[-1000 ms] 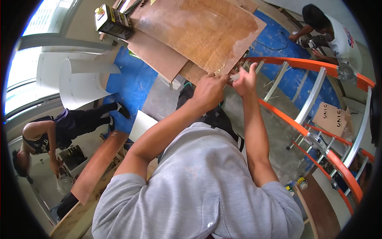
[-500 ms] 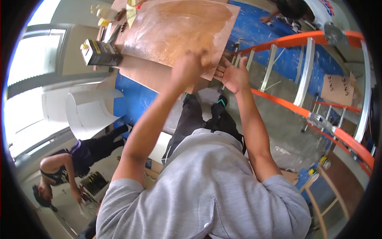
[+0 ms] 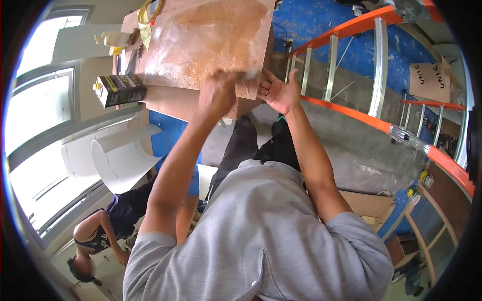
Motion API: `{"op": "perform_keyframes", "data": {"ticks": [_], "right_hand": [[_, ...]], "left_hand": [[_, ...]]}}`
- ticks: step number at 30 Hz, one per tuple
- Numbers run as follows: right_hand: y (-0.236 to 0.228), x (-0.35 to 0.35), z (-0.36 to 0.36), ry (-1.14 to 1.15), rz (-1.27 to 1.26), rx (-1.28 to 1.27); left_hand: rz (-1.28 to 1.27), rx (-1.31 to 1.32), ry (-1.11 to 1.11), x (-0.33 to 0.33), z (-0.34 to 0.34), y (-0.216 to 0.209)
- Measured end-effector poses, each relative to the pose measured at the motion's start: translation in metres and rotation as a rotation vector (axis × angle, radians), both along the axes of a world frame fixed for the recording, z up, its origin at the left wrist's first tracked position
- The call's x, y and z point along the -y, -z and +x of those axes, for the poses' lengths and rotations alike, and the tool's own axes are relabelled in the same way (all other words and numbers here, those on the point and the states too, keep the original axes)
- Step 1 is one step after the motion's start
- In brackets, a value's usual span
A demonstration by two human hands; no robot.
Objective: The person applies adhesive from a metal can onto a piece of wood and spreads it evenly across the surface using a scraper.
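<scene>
Plywood sheet [image 3: 196, 42] ran forward from under our left hand [image 3: 218, 94], nearer and gripping a pale blurred object [image 3: 252, 73]; our right hand [image 3: 282, 95] was open beside its edge.

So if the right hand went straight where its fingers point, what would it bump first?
Probably the edge of the shiny brown board: the right hand points up and left toward it, so close that I can't tell whether it touches already or would slip underneath.
</scene>
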State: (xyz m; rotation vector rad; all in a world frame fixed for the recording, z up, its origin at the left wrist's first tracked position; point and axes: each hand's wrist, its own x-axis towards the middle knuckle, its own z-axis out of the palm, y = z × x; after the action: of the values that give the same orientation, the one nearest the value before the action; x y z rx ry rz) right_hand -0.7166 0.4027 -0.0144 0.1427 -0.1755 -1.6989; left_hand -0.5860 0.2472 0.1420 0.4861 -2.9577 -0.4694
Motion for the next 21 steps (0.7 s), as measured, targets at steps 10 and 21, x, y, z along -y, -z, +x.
{"op": "perform_keyframes", "data": {"ticks": [10, 21], "right_hand": [[0.004, 0.000, -0.010, 0.001, 0.189, -0.028], [0.003, 0.000, 0.002, -0.089, 0.187, -0.011]], "left_hand": [[0.074, -0.080, 0.073, -0.047, 0.069, 0.010], [0.027, 0.046, -0.174, -0.087, 0.012, 0.020]]}}
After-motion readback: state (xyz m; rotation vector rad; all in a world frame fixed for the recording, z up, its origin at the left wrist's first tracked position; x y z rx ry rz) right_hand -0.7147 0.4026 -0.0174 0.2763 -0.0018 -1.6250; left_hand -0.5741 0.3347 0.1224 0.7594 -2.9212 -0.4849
